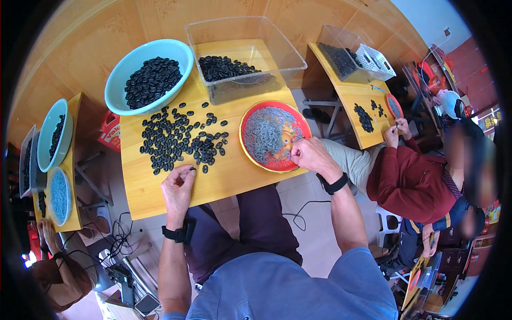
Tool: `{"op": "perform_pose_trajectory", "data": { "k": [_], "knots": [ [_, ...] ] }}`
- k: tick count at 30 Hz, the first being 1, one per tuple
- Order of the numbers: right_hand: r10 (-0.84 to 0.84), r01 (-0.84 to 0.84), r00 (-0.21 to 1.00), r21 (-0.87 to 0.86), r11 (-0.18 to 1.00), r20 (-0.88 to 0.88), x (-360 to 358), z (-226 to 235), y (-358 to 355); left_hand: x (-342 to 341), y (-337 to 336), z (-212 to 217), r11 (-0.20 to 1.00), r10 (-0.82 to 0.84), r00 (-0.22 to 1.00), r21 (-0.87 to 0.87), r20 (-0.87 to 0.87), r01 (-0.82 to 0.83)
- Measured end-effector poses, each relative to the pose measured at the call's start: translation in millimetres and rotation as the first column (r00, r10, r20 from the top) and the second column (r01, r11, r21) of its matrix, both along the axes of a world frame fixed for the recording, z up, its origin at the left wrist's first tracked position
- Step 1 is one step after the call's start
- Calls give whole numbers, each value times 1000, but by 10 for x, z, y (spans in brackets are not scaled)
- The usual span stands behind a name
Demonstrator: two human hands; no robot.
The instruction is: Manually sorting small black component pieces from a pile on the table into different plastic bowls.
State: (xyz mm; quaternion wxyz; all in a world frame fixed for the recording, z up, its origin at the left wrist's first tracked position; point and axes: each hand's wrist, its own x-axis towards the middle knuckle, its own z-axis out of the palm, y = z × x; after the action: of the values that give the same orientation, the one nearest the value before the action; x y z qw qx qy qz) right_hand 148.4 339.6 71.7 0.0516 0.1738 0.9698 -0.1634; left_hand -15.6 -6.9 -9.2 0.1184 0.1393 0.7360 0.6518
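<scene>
My left hand [177,193] is at the near edge of the yellow table, thumb and forefinger pinched on a small black oval piece [192,169]. Just beyond it lies a loose spread of similar black oval pieces [169,140], with pale marks in their middles. My right hand [311,156] is over the near right rim of a round red tray [285,166] with a yellow edge. Its fingers are pinched together, and what they hold, if anything, cannot be made out. Many thin grey wire-like bits [264,133] are heaped in the tray.
Behind the spread stand a pale blue basin [114,88] and a clear plastic bin [240,85], both holding black pieces. Co-workers sit at another yellow table [365,136] on the right and one on the left [76,160]. Black cables [120,240] lie on the floor.
</scene>
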Motion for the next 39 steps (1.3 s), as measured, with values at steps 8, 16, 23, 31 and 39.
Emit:
{"op": "perform_pose_trajectory", "data": {
  "k": [8, 16, 23, 31, 39],
  "knots": [
    [3, -112, 920, -257, 960, -391, -112, 325, -777, 15, -17, -4, 999, -33, 994, -22, -101, 31],
    [-5, -259, 880, -490, 833, -475, -865, -427, -1706, 19, 11, 122, 990, -99, 974, -122, -202, 75],
    [-17, -233, 896, -501, 833, -444, -975, -471, -1738, 11, 40, 205, 973, -160, 948, -205, -274, 105],
    [63, -271, 895, -425, 864, -442, -1018, -477, -1740, 4, 26, 163, 975, -170, 946, -184, -277, 122],
    [59, -273, 893, -432, 860, -447, -999, -482, -1735, 16, 35, 201, 962, -210, 943, -227, -256, 153]
  ]
}}
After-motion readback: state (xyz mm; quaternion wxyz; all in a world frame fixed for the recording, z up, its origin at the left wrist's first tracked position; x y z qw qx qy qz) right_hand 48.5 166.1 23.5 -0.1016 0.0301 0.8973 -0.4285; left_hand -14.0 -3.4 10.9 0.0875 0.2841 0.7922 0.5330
